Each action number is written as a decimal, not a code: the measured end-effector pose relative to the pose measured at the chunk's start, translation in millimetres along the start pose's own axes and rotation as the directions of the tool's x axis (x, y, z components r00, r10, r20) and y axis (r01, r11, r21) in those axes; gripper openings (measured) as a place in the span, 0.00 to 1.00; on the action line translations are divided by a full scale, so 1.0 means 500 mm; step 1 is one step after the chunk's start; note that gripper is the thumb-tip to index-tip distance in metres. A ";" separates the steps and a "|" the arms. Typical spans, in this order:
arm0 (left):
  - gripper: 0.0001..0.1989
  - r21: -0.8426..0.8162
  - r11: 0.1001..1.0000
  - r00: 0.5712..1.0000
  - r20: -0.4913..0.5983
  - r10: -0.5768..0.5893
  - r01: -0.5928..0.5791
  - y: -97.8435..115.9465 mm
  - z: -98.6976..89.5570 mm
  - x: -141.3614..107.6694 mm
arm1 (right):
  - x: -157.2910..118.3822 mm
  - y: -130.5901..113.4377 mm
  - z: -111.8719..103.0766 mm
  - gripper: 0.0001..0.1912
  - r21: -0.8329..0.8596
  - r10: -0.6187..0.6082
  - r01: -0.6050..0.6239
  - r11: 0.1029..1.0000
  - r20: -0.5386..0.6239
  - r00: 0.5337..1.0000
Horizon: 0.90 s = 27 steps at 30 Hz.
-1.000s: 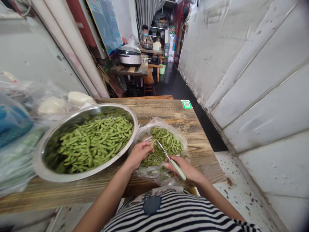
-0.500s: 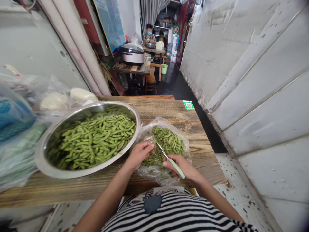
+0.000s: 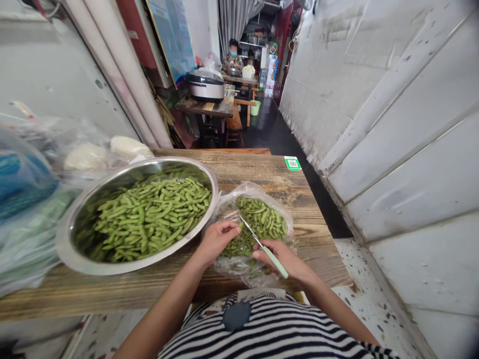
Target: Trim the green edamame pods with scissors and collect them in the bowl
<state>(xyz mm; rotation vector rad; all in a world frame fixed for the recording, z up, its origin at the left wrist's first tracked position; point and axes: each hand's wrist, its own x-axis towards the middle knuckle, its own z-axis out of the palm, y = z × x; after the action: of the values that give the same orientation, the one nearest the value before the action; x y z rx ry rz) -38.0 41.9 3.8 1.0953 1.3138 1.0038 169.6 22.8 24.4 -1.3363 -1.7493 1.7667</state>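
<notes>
Left hand [image 3: 220, 239] pinches one green pod [image 3: 241, 225], mostly hidden, over one clear bag [image 3: 247, 187]. Right hand [image 3: 279, 257] grips one pair of scissors [image 3: 274, 261]. One steel basin [image 3: 90, 268] holds many plump, curved pods [image 3: 149, 214].

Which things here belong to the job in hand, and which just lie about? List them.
Likely job: scissors in right hand; pod in left hand; plastic bag and metal basin, both holding pods.
Apparently lying about: rice cooker; QR-code sticker; green bucket.

Black-lidded rice cooker [image 3: 206, 90], blue board [image 3: 171, 37] to its left, green bucket [image 3: 255, 108] to its right, person [image 3: 235, 62] beyond it.
</notes>
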 end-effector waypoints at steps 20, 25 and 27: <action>0.18 -0.487 0.870 0.993 -0.044 -0.109 0.074 0.006 0.035 -0.002 | 0.013 0.015 0.015 0.23 0.098 -0.013 0.013 0.995 0.003 1.000; 0.16 -0.430 0.902 0.994 -0.073 -0.085 0.046 0.008 0.039 -0.014 | 0.021 0.014 0.028 0.21 0.130 -0.004 0.002 0.992 0.018 1.000; 0.16 -0.369 0.928 0.995 -0.072 -0.071 0.040 0.011 0.036 -0.027 | 0.022 0.021 0.036 0.21 0.177 0.023 -0.027 0.984 0.027 0.999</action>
<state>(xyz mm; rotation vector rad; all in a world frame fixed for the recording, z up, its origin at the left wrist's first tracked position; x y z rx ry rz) -20.2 29.4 11.3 0.7326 1.1548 1.2068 153.9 18.2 7.1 -1.2727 -1.5512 1.9103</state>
